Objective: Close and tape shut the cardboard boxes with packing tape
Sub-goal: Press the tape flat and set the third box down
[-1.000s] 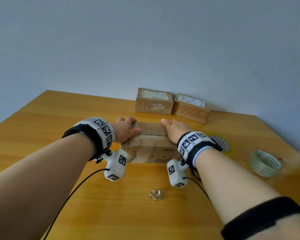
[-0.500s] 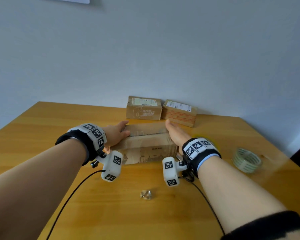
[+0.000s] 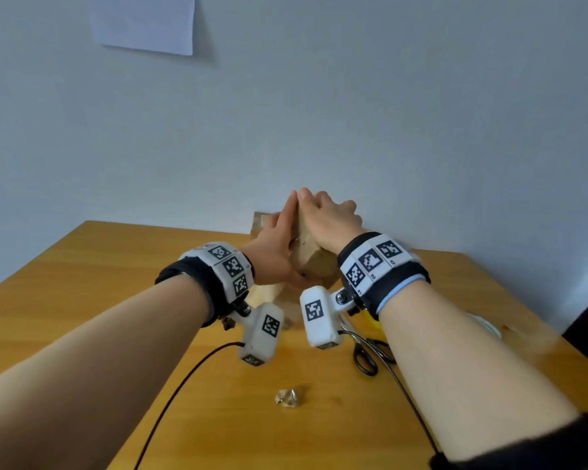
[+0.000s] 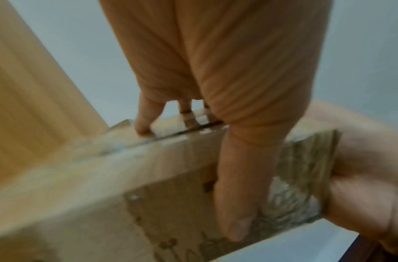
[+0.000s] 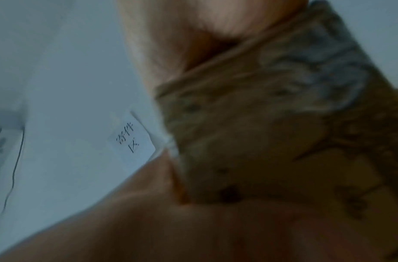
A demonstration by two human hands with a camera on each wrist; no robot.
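A brown cardboard box [image 3: 314, 262] is held up off the wooden table [image 3: 82, 283], tilted on end between my hands. My left hand [image 3: 275, 239] lies along its left face; in the left wrist view its fingers [image 4: 144, 124] hook over the box's [image 4: 103, 177] far edge and the thumb runs down the printed side. My right hand [image 3: 326, 218] curls over the box's upper right end, knuckles up. In the blurred right wrist view the box [image 5: 260, 124] fills the right half, with skin pressed against it.
Black-handled scissors [image 3: 367, 354] lie just below my right wrist, and a crumpled scrap of tape [image 3: 287, 398] sits nearer the front. A tape roll [image 3: 486, 325] shows past my right forearm. Another box [image 3: 260, 222] stands by the wall, under a paper sheet [image 3: 146, 22].
The box was lying flat on the table with my hands at its two ends. Both hands have now raised it and tipped it up on end, closing together around it.
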